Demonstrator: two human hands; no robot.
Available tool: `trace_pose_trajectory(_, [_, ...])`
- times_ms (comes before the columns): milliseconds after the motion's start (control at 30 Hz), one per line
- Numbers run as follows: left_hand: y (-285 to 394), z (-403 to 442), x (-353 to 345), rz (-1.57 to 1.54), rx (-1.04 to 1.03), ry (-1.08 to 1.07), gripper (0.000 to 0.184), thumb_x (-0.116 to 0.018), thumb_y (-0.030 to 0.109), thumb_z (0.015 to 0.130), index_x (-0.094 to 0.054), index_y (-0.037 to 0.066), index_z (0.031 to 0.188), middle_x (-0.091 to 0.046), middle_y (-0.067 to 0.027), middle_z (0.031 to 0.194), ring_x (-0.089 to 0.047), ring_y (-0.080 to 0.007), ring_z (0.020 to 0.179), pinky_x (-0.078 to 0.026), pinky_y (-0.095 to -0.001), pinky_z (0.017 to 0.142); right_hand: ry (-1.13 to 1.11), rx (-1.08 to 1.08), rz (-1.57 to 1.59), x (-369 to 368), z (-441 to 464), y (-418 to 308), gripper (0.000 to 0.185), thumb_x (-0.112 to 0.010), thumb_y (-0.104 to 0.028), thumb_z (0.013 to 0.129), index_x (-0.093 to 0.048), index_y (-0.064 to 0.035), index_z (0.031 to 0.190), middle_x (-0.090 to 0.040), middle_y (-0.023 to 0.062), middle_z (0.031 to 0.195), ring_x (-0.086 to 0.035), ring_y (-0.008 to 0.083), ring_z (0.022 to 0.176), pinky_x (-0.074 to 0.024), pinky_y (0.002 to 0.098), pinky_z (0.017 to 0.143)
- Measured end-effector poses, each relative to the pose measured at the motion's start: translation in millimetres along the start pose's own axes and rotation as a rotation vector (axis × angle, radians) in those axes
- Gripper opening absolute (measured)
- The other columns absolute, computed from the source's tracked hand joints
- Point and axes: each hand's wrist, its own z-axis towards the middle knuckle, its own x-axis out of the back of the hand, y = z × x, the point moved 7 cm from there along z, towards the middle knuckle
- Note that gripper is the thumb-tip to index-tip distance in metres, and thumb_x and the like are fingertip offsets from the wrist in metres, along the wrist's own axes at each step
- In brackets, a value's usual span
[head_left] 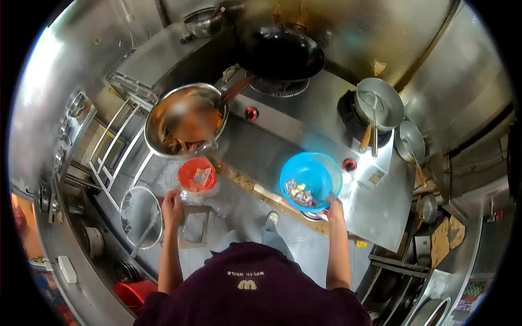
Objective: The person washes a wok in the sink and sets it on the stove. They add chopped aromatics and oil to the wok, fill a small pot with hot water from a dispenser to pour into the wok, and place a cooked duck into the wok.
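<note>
2 bare hands reach out in front of the person. The right grip (335, 211) is closed on the rim of a blue bowl (324, 176), just ahead of it, at the near edge of the metal surface (372, 212). Chopped purple-white pieces (305, 200) and a few pale yellow ones lie inside that bowl. I can't tell whether its base rests on anything. The left grip (172, 207) has curled fingers, but from here I can't tell whether it pinches anything. A white bucket (126, 214) stands beside it on the outer side, and a stool (204, 209) on the inner side. Ahead of the left grip is 1 red bowl (185, 173), and farther on, 1 big metal bowl (153, 130) of orange-red food (190, 122). Well beyond both grips sits a black wok (288, 54). Past the right grip, farther out, is a metal pan (393, 103).
</note>
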Motion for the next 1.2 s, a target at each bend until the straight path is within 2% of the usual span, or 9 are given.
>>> trace_pose_trajectory(67, [2,-16,18,-0.221,0.080,0.038,0.019,-0.048,0.017,0.087,-0.057,0.001,0.084,-0.054,-0.0020,0.068,-0.045,-0.0072,0.058,-0.039,-0.0211,0.053,-0.056,-0.017,-0.046,-5,-13,16,0.044,-0.050,-0.008,0.074,-0.038,0.0083,0.113,-0.055,0.0168,0.089,-0.059,0.0248,0.062,-0.0502,0.0305,0.038])
trace_pose_trajectory(300, [82,77,-48,-0.188,0.249,0.014,0.019,-0.048,0.019,0.088,-0.055,0.002,0.090,-0.050,0.0022,0.069,-0.043,-0.0052,0.055,-0.037,-0.0186,0.049,-0.162,-0.147,-0.188,-9,69,-51,0.048,-0.054,-0.012,0.075,-0.038,0.0083,0.116,-0.055,0.0166,0.092,-0.060,0.0244,0.065,-0.0517,0.0323,0.040])
trace_pose_trajectory(433, [135,149,-73,-0.281,0.221,-0.086,0.030,-0.043,0.029,0.090,-0.057,0.002,0.094,-0.052,0.0005,0.072,-0.047,-0.0069,0.063,-0.041,-0.0220,0.057,0.309,0.411,-1.540,-19,46,-117,0.044,-0.060,-0.030,0.075,-0.054,0.0053,0.100,-0.061,0.0179,0.082,-0.061,0.0296,0.066,-0.0495,0.0379,0.056])
trace_pose_trajectory(500, [168,182,-93,-0.339,0.276,-0.236,0.037,-0.040,0.034,0.090,-0.056,0.002,0.101,-0.056,-0.0018,0.077,-0.050,-0.0095,0.066,-0.043,-0.0239,0.062,0.468,0.464,-1.297,-71,26,-163,0.038,-0.061,-0.035,0.076,-0.058,-0.0006,0.092,-0.061,0.0197,0.082,-0.060,0.0291,0.070,-0.0458,0.0361,0.061])
trace_pose_trajectory(600, [216,215,-139,-0.425,0.409,-0.517,0.041,-0.042,0.036,0.088,-0.055,0.001,0.104,-0.059,-0.0048,0.082,-0.052,-0.0116,0.065,-0.043,-0.0230,0.058,-0.107,0.485,-0.455,-203,47,-178,0.026,-0.055,-0.025,0.084,-0.059,-0.0018,0.096,-0.063,0.0073,0.084,-0.055,0.0112,0.076,-0.0439,0.0261,0.067])
trace_pose_trajectory(767, [230,240,-203,-0.083,0.336,-0.850,0.036,-0.058,0.026,0.075,-0.051,-0.001,0.097,-0.055,-0.0076,0.070,-0.047,-0.0111,0.048,-0.038,-0.0248,0.042,-0.848,-0.043,0.330,-431,98,-156,0.030,-0.055,-0.032,0.082,-0.056,-0.0019,0.086,-0.061,0.0081,0.077,-0.058,0.0176,0.073,-0.0463,0.0283,0.066])
trace_pose_trajectory(967, [222,217,-221,-0.343,0.147,-0.771,0.022,-0.055,0.016,0.068,-0.050,-0.004,0.077,-0.048,-0.0036,0.052,-0.046,-0.0111,0.044,-0.037,-0.0245,0.040,-0.541,-0.142,0.405,-450,91,-156,0.013,-0.059,-0.015,0.072,-0.049,-0.0062,0.074,-0.050,0.0056,0.065,-0.052,0.0197,0.065,-0.0480,0.0341,0.070])
trace_pose_trajectory(1133, [227,158,-202,-0.375,0.091,-0.609,0.019,-0.054,0.017,0.068,-0.050,-0.002,0.067,-0.047,-0.0027,0.050,-0.045,-0.0118,0.045,-0.036,-0.0269,0.042,-0.701,-0.073,0.333,-426,53,-144,0.011,-0.054,-0.011,0.073,-0.043,-0.0082,0.072,-0.046,0.0041,0.061,-0.050,0.0182,0.061,-0.0453,0.0356,0.072])
trace_pose_trajectory(1200, [220,129,-192,-0.316,0.134,-0.553,0.028,-0.056,0.014,0.070,-0.049,-0.001,0.092,-0.052,-0.0033,0.069,-0.047,-0.0080,0.057,-0.037,-0.0229,0.049,-0.746,-0.070,0.286,-415,15,-147,0.014,-0.053,-0.009,0.072,-0.041,-0.0081,0.080,-0.046,0.0046,0.060,-0.050,0.0186,0.057,-0.0455,0.0370,0.070])
